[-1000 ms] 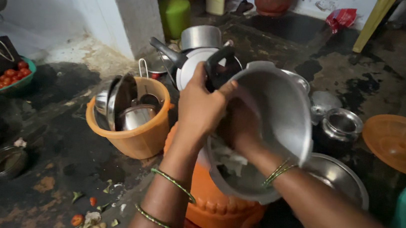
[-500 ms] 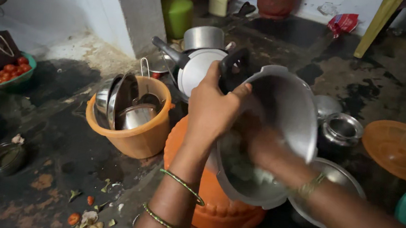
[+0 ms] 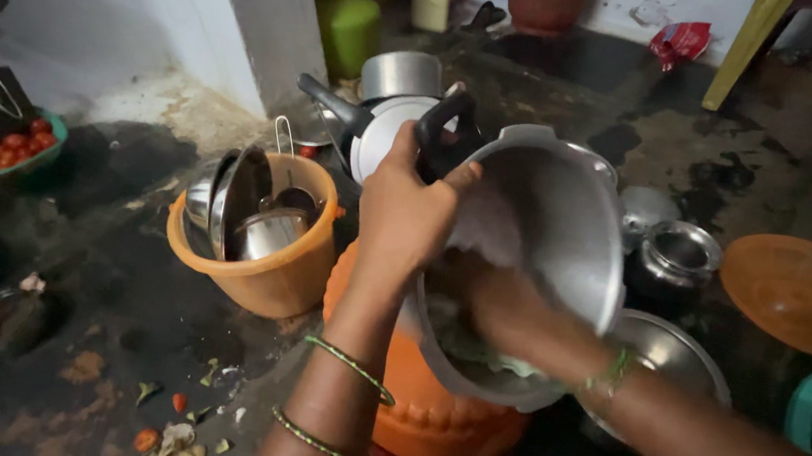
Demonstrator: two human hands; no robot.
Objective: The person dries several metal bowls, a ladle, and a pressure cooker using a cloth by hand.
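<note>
Now pot (image 3: 546, 233) tilted steeper, hands (image 3: 408, 213) unchanged.

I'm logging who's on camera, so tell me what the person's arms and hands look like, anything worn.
Both forearms are bare, with no sleeves or gloves in view. The left forearm carries two thin green bangles, set apart along the arm. The right wrist wears a thin green band. No rings can be made out on the left hand; the right hand is blurred.
</note>
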